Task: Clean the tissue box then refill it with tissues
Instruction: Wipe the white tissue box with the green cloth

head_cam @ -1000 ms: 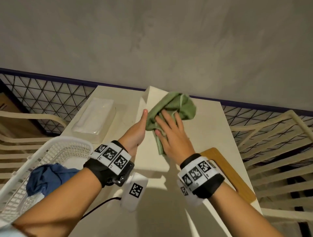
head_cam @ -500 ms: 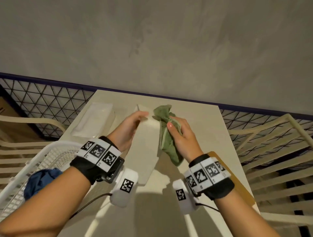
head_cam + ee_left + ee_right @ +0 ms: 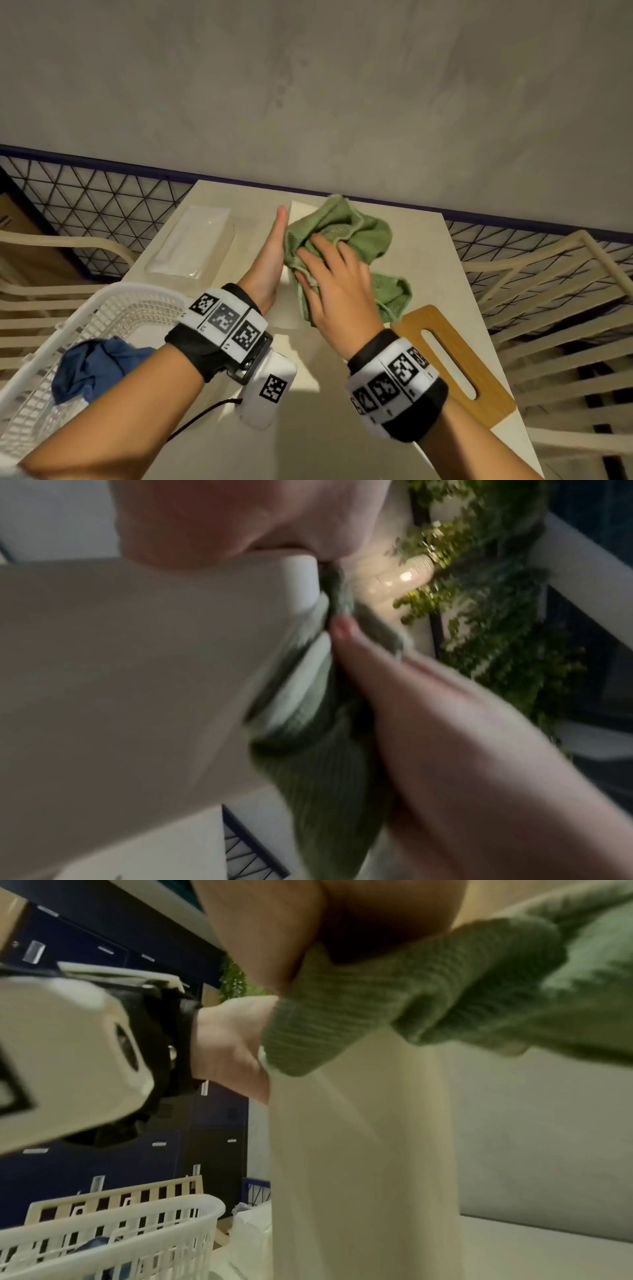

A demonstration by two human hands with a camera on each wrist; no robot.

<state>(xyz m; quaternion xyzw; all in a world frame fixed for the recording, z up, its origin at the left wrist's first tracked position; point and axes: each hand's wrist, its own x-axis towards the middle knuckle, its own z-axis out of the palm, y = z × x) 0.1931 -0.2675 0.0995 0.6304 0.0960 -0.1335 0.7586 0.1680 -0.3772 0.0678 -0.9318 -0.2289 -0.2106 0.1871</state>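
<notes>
My left hand [image 3: 270,260] holds the cream tissue box [image 3: 298,209] by its left side, lifted off the table and tilted, thumb lying along its edge. The right hand [image 3: 337,284] holds a bunched green cloth [image 3: 363,233] and presses it against the box's upper face, covering most of the box. The left wrist view shows the box [image 3: 137,669] close up, with the cloth [image 3: 329,777] squeezed against its rounded edge. From the right wrist, the cloth [image 3: 428,993] bulges under my palm above the box wall [image 3: 359,1150].
A clear-wrapped tissue pack [image 3: 193,245] lies on the cream table [image 3: 428,274] at the back left. A wooden lid with a slot [image 3: 448,363] lies at the right. A white basket [image 3: 113,308] holding a blue cloth [image 3: 92,366] stands front left. Slatted chairs flank the table.
My right hand has swept the green cloth from the box's right side up over its face. The left hand has shifted its hold along the box's left edge.
</notes>
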